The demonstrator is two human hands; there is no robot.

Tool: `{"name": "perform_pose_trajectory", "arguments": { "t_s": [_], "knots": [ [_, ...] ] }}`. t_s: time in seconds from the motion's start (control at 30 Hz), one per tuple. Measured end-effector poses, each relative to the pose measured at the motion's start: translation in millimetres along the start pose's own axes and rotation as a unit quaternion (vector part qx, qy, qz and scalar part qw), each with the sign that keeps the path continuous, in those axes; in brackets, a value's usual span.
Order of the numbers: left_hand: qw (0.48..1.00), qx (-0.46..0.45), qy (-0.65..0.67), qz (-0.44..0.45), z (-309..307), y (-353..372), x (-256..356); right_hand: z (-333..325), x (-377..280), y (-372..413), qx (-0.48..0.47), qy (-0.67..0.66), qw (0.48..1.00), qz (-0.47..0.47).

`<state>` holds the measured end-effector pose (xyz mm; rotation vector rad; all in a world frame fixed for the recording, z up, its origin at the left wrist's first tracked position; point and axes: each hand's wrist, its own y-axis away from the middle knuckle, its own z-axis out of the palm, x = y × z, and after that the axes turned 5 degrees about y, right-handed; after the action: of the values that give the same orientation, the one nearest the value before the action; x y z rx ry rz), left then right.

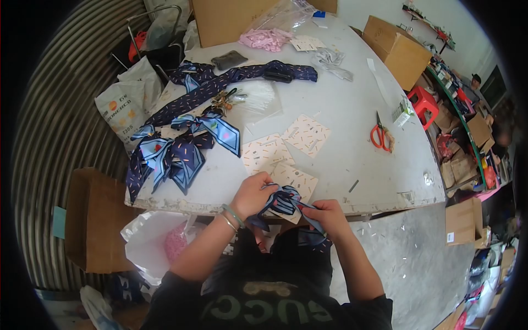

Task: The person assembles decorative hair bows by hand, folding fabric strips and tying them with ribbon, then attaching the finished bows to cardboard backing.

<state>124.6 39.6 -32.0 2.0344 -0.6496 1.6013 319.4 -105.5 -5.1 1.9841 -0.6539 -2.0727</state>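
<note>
At the table's front edge, my left hand [254, 193] pinches a dark blue, striped fabric bow [283, 199] by its left side. My right hand [325, 215] grips the bow's right tail, its fingers closed on the cloth. Beneath the bow lies a patterned cream card [300, 180], partly covered by it. Two more such cards, one a patterned card [267, 153] and another patterned card [308, 135], rest just beyond. Several finished-looking blue bows [187, 151] are heaped to the left of my hands.
Orange-handled scissors [380, 135] lie on the right of the white table [357, 165]. A clear plastic bag [258, 102], keys [224, 102] and a dark patterned fabric strip [192, 104] are farther back. An open cardboard box [91, 220] and a white bag [146, 239] stand below left.
</note>
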Motion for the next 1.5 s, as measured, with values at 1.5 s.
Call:
{"name": "perform_pose_trajectory", "arguments": {
  "t_s": [1.5],
  "knots": [
    [1.000,0.003,0.030,-0.001,-13,31,9,-5,24,50,0.061,0.104,0.958,-0.260]
  ]
}}
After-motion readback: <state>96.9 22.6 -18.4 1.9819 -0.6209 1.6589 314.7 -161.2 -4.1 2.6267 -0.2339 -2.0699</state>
